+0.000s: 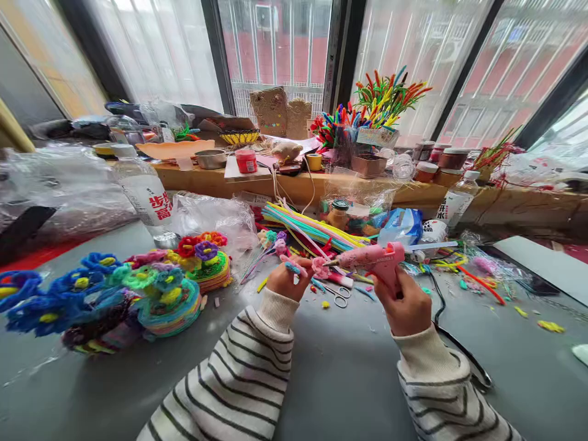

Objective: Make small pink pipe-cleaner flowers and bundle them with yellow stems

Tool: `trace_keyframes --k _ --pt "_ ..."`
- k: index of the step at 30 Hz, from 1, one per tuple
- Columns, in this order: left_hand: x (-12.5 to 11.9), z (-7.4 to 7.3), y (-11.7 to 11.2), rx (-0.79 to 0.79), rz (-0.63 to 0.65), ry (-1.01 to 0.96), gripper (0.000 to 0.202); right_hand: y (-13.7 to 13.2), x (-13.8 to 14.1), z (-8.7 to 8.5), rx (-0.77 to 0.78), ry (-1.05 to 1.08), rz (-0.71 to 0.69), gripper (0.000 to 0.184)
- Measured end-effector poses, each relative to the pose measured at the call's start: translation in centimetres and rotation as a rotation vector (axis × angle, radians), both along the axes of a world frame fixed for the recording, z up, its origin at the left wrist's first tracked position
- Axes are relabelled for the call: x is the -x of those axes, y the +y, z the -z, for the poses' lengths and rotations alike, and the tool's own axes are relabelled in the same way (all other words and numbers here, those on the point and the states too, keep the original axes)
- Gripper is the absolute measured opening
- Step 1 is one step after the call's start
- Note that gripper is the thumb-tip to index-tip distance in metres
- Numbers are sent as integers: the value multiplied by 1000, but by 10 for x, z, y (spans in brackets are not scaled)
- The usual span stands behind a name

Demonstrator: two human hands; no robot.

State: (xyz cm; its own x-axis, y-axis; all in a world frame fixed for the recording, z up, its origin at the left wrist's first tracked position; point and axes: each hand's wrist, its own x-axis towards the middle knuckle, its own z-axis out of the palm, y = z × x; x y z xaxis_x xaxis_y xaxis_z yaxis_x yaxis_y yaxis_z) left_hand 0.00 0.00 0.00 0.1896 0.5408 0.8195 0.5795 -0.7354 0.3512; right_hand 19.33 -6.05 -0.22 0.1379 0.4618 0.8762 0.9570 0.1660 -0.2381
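My right hand (407,301) is wrapped round the handle of a pink hot glue gun (374,260), whose nozzle points left. A white glue stick (432,246) juts from its back end. In my left hand (285,280) I pinch a pink fuzzy pipe-cleaner flower (320,266), and the nozzle tip is at or just beside it; I cannot tell whether they touch. A blue and pink fuzzy piece (294,267) also shows at the left fingers. Just beyond my hands lie scissors (340,298) and a bundle of pastel pipe cleaners (307,226).
Finished fuzzy flower pots (169,309) stand at the left, near a large water bottle (142,193). The glue gun's black cord (441,306) trails down the right. Coloured scraps (487,285) litter the table's right side. A wooden ledge (193,182) holding jars and pipe cleaners runs along the back.
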Motion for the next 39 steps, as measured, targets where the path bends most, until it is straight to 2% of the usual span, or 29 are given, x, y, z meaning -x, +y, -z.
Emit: trace_keyframes --k 9,18,27,31,34,39 --pt "0 2 -2 45 -5 -47 14 4 -1 2 -41 -25 40 47" --pt "4 1 1 -27 31 42 9 3 0 1 -44 -3 8 42" --pt "1 -4 0 -97 14 14 10 0 0 1 -77 -31 25 32" --pt "1 -2 1 -59 22 -2 8 -2 5 -3 -6 82 64 29" --pt "1 1 1 -31 27 -5 7 -4 8 -5 33 193 112 35" --pt "1 0 1 -14 33 5 7 -5 10 -6 92 303 116 48"
